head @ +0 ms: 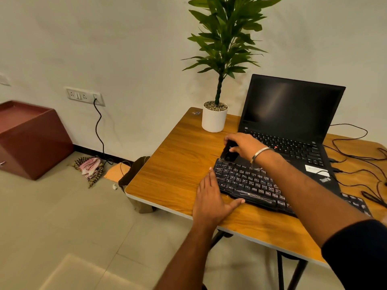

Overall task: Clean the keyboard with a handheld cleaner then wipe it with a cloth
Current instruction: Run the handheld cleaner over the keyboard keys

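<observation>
1. Far off on the left, a dark red cabinet (31, 137) stands on the floor against the wall, with a wall socket (84, 96) beside it and a black cord hanging down from it.
2. Below the socket, a checked cloth (90, 167) lies crumpled on the floor, well apart from the table; whether it is the one meant for wiping I cannot tell.
3. Next comes the wooden table (178, 147), with a potted plant (214, 117) at its far edge.
4. The left hand (209, 197) lies flat on the table against the keyboard's left end, fingers straight, thumb spread along the keyboard's near edge. It holds nothing and seems to steady the board.
5. The black keyboard (251, 185) lies slantwise on the table, just in front of an open laptop (293, 122).
6. The right hand (243, 144) has its fingers curled round a small black handheld cleaner (228, 152), whose lower end touches the keyboard's far left corner.
7. To the right, thin black cables (356, 155) trail over the table.
8. By my judgement the first step, cleaning with the device, is in hand and near its start. The next move calls for drawing the cleaner rightward along the key rows while the left hand keeps the board from sliding; the wiping is not yet begun.
</observation>
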